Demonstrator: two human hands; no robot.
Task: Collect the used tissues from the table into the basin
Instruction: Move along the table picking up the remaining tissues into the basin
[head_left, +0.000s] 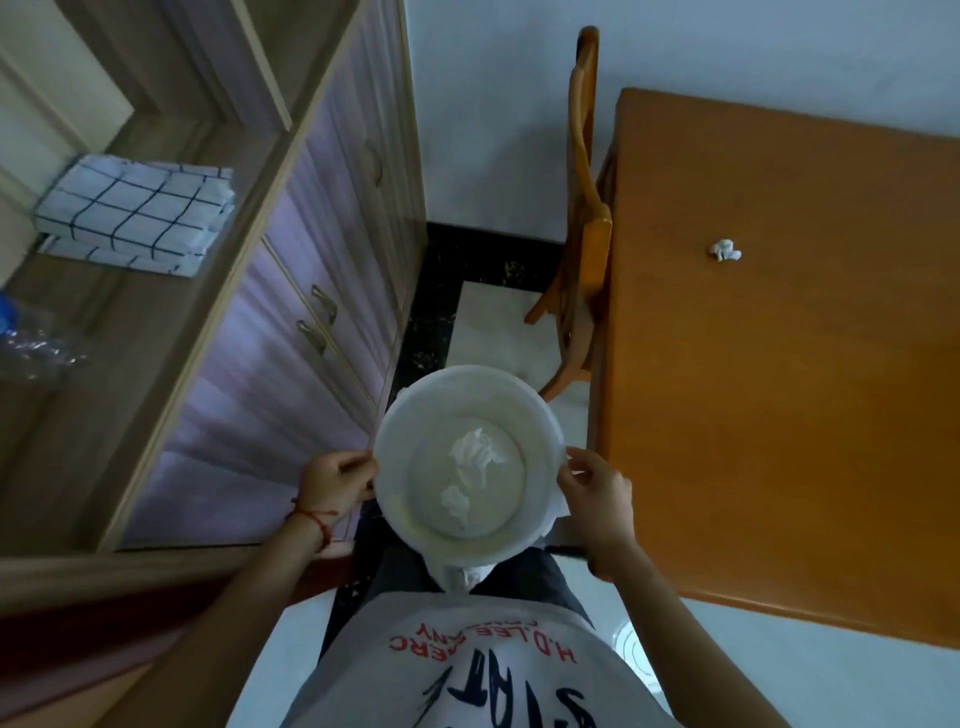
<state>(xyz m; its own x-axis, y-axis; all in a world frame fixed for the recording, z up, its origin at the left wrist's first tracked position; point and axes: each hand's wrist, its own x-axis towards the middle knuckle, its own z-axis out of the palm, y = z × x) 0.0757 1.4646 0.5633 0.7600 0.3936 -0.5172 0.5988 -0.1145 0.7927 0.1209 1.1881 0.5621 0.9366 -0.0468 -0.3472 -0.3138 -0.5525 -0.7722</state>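
I hold a round white basin (540, 421) in front of my body, above the floor and left of the table. My left hand (335, 480) grips its left rim and my right hand (597, 493) grips its right rim. Two crumpled white tissues lie inside it, a larger tissue (477, 454) near the middle and a smaller tissue (456, 501) nearer to me. One more crumpled tissue (725, 250) lies on the orange wooden table (779, 415) at the right, well beyond my right hand.
A wooden chair (584, 218) stands pushed against the table's left edge. A wooden cabinet (291, 322) with handled doors runs along the left; folded checked cloths (135, 208) and a clear plastic bottle (31, 343) lie on its shelf. Light floor shows between cabinet and table.
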